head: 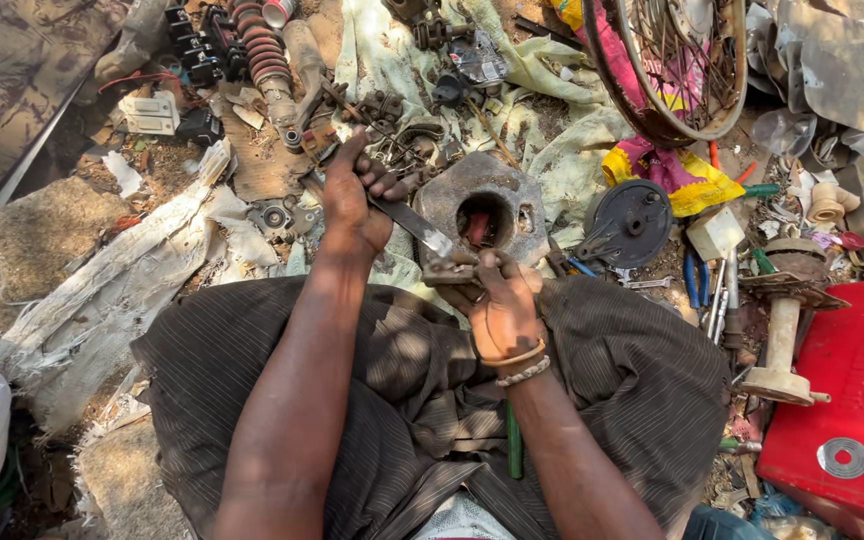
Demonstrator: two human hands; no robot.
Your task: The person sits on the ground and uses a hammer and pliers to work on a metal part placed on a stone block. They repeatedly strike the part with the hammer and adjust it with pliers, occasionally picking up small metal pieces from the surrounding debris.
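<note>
The long flat grey metal file (414,222) looks smooth with a dull shine. The small brown metal part (449,269) is rusty and rough. The round grey cast metal housing (487,205) is matt and grainy. The dark striped cloth (612,350) looks soft and matt. The red box (852,400) is glossy plastic.

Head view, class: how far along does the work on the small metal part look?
Done: many parts lie stripped on the ground, such as the hub plate and dark disc. In hand: the left hand holds a flat metal tool against the small rusty part gripped by the right hand. Left: cannot tell.
</note>
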